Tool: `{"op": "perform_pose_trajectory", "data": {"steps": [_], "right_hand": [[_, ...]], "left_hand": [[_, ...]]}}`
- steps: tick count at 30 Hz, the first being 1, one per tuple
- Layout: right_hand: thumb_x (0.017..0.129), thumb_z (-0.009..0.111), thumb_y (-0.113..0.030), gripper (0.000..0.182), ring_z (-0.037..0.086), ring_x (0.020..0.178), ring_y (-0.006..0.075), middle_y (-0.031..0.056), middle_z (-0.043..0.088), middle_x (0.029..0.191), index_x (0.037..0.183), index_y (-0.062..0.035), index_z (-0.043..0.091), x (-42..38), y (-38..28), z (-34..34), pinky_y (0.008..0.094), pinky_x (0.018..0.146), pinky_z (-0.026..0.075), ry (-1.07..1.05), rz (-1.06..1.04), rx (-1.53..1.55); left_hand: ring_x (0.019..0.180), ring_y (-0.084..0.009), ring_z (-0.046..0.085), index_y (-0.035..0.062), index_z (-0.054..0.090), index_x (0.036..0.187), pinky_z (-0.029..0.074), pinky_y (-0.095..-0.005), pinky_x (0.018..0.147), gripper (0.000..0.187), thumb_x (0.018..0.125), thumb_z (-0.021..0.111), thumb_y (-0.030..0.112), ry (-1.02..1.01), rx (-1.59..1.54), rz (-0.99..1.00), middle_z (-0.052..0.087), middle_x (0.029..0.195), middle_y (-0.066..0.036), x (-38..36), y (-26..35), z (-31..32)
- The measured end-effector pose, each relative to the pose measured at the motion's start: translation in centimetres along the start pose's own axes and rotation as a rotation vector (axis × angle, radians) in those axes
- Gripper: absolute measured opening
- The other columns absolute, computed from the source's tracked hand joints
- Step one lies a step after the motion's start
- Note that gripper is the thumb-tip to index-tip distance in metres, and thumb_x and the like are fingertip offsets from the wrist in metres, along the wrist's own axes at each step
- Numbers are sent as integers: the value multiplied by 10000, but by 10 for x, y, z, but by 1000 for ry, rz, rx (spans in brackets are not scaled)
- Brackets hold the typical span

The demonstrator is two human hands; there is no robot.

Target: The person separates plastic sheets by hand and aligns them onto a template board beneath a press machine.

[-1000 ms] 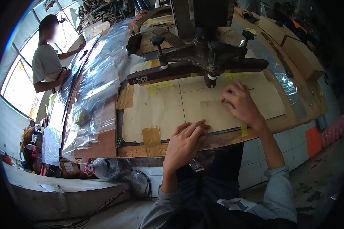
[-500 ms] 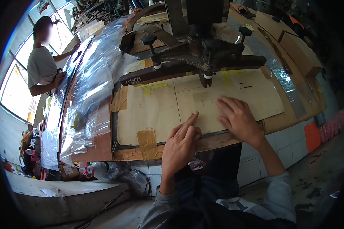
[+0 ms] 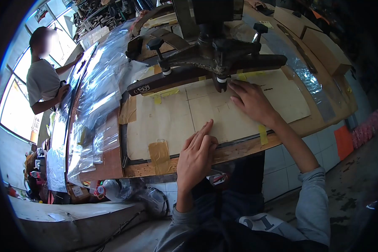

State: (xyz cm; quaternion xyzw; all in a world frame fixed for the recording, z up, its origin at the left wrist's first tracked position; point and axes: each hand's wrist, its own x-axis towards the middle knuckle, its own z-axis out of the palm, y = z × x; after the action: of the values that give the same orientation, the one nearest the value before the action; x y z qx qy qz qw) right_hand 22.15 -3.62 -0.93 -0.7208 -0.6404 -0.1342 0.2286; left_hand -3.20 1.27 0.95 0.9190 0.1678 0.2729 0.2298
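Observation:
A pale board [image 3: 159, 130] with pencil lines and yellow tape lies flat under a dark machine head [image 3: 216, 59] with a long crossbar [image 3: 149, 86]. My left hand [image 3: 196, 157] rests at the board's front edge, fingers stretched forward over the surface, holding nothing visible. Over the board's right half reaches my right hand [image 3: 253, 103]. Its fingertips are right beside the white-collared tip [image 3: 221, 80] at the middle of the machine head, and its thumb is held apart below them. Brown tape [image 3: 159, 157] covers part of the front edge, left of my left hand.
Clear plastic sheets [image 3: 103, 92] cover the table's left side. A person [image 3: 44, 80] stands there with both hands at the far edge. Cardboard boxes [image 3: 323, 50] sit at the back right. A wooden strip [image 3: 235, 153] runs along the table's front.
My right hand has moved up and away from me, from the board's front half to the machine's middle tip, uncovering yellow tape at the front edge. My left hand stays in place.

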Motion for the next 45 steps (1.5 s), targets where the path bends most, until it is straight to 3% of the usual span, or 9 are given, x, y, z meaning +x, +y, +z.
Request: {"op": "perform_pose_trajectory", "data": {"steps": [16,22,31,45], "right_hand": [[884,604,-235,322,551,1120,272,119,599,1186,1113,-9,610,1,-11,-13,432,951,410,24,14,-5],[864,644,-320,433,522,1159,292,140,592,1205,1154,0,606,-10,-28,-17,429,988,390,-32,22,61],[872,637,-325,458,502,1198,313,175,571,1257,1177,14,597,-8,-22,-12,420,1027,383,-38,20,53],[903,603,-352,462,496,1227,282,132,548,1307,1238,-35,572,-5,-17,-11,432,1015,369,-92,57,43]], "left_hand": [[1254,-260,502,49,556,939,392,-379,1004,70,895,562,104,-47,24,-30,493,1384,-138,0,0,0],[1243,-260,508,51,556,941,393,-379,997,73,889,568,101,-40,13,-38,503,1371,-128,0,-1,-1],[1253,-263,502,51,551,939,394,-382,993,65,890,569,90,-37,2,-24,514,1358,-124,1,-1,-2],[1266,-267,490,39,547,940,393,-391,1008,65,897,555,87,-47,10,-28,531,1334,-122,2,0,-1]]}}
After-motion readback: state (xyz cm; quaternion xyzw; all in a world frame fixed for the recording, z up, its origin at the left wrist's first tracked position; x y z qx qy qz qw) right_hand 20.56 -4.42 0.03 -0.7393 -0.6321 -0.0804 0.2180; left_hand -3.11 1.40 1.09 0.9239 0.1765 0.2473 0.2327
